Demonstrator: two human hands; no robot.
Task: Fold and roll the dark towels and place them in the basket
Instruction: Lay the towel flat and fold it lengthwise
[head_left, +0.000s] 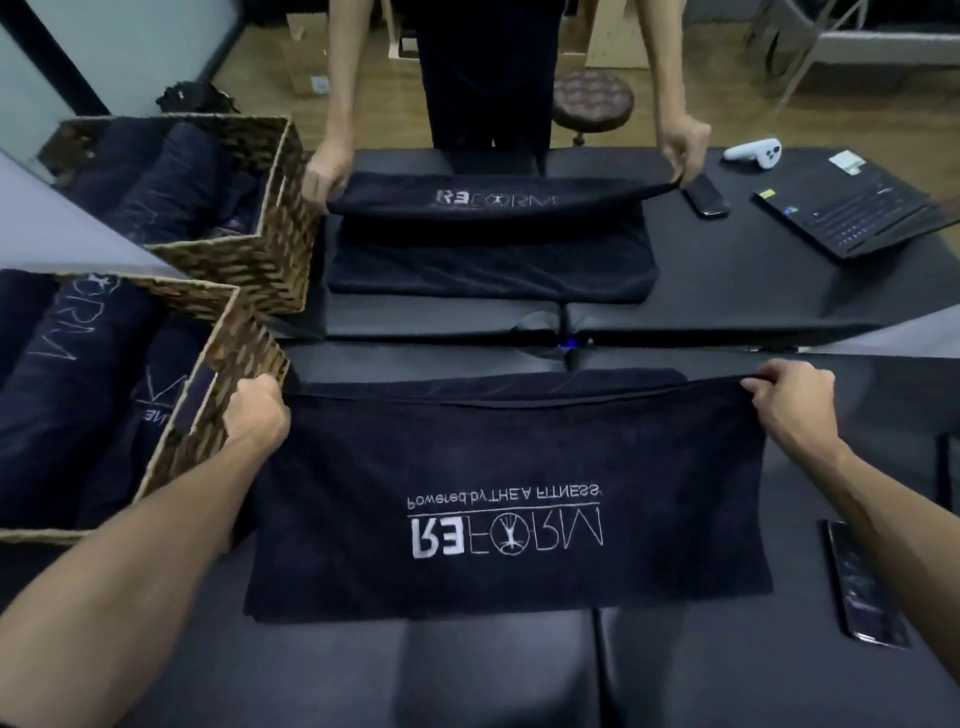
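Observation:
A dark towel with white "REFORM" lettering lies spread on the black padded table in front of me. My left hand grips its far left corner, right beside the wicker basket. My right hand pinches the far right corner, and the far edge is lifted slightly and folded over between both hands. The basket at the left holds several rolled dark towels.
Across the table a person holds both ends of a second dark towel. A second wicker basket stands at far left. Phones lie right, with a laptop and white controller at far right.

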